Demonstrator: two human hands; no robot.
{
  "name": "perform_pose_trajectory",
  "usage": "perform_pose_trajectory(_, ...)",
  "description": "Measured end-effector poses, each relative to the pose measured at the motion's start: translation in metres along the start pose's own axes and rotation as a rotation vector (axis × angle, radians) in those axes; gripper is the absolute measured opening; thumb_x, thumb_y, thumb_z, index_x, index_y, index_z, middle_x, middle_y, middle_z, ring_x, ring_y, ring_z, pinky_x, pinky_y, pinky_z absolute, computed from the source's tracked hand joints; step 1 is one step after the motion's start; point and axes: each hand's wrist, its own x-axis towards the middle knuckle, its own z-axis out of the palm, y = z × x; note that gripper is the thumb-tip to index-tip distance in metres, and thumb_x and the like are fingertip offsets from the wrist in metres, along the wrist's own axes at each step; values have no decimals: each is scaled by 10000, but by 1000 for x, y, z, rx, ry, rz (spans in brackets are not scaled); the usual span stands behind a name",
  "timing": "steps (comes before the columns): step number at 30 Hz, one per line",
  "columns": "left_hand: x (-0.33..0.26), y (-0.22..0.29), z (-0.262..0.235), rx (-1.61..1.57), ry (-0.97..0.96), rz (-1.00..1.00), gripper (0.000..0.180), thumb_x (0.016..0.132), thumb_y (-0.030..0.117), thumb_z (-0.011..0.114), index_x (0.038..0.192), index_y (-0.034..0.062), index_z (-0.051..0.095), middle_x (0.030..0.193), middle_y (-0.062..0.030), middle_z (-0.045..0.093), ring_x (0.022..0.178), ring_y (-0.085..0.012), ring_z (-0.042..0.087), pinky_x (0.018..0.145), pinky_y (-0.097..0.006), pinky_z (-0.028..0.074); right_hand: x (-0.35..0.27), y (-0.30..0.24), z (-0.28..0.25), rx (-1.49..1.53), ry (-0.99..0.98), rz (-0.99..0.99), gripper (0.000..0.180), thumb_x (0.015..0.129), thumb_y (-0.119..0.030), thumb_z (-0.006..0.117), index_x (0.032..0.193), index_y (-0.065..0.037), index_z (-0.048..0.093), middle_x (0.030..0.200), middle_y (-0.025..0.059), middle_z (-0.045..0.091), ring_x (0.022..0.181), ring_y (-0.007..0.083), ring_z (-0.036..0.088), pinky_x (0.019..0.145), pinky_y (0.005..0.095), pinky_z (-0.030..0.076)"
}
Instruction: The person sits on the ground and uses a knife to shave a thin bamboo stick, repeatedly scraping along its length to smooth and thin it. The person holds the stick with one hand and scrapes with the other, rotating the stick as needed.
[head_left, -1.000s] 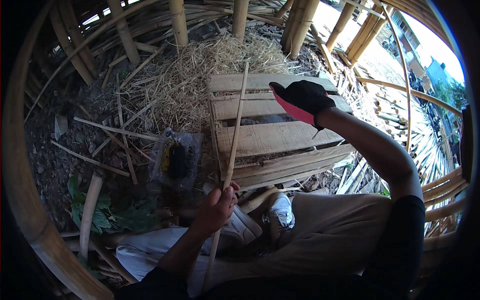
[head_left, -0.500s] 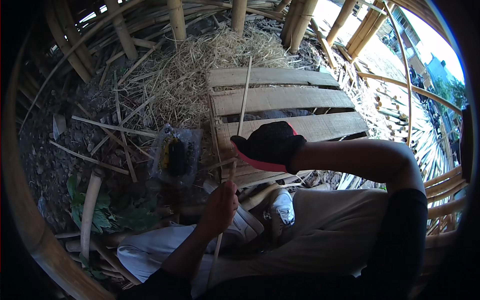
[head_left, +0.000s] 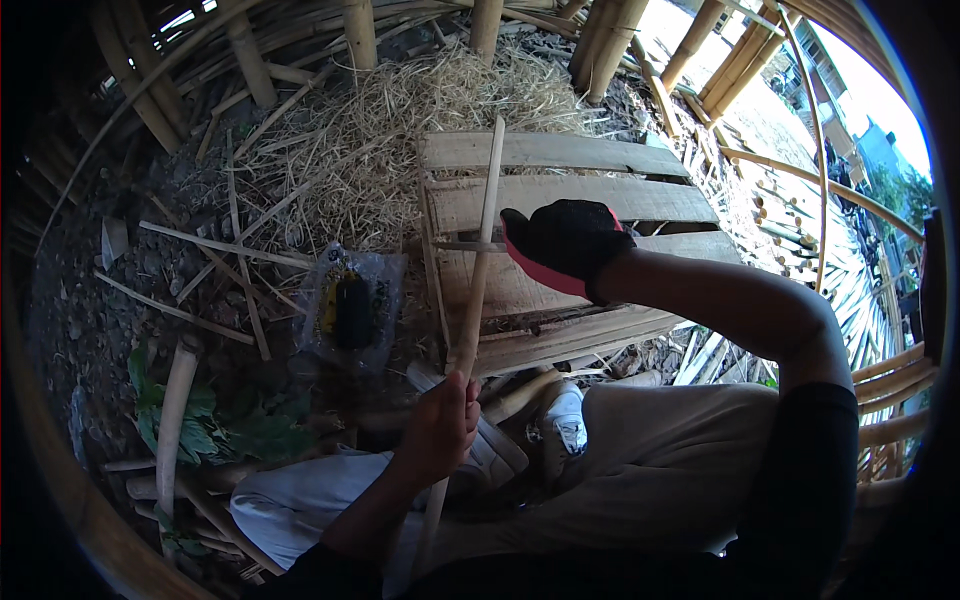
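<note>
Bamboo strip (head_left: 475, 305): pale and slender, slanting from the near lap to the far side, its far end over the wooden crate (head_left: 600, 203)
Blade (head_left: 455, 246): dull and narrow, crosswise at the strip beyond the bare hand, its end sticking out to the left; whether its edge bites cannot be told
Left hand (head_left: 437, 425): bare, fingers closed around the strip just beyond the crate's near left corner
Right hand (head_left: 565, 240): gloved in black and red, fingers curled, seemingly gripping the blade's handle, which is hidden
Slip risk: the blade could skid down the strip into the bare fingers if it jumps at a hard spot or is drawn nearer with force
Twist risk: the strip could roll or bend, since only the left hand visibly grips it
Left of crate: clear plastic bag (head_left: 385, 320) with something black and yellow inside
Far side: heap of dry shavings (head_left: 390, 130)
Near side: pale shoe (head_left: 566, 420) below the crate
</note>
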Motion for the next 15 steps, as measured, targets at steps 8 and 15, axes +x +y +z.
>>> perform_pose_trajectory(8, 15, -34, -5, 329, 101, 242, 429, 1116, 493, 318, 985, 110, 463, 639, 82, 333, 490, -25, 300, 435, -229, 253, -7, -9, -15, -118, -23, -56, 722, 1061, -520, 281, 737, -49, 722, 771, 210, 707, 755, 409, 696, 787, 505, 552)
perform_pose_trajectory(15, -2, -16, 4, 604, 167, 217, 424, 1119, 348, 318, 995, 19, 554, 744, -114, 563, 731, -233, 602, 720, -404, 460, -20, -33, -22, -75, -354, 80, 644, 1046, -525, 282, 1031, -80, 747, 1008, 201, 738, 980, 418, 697, 947, 488, 529)
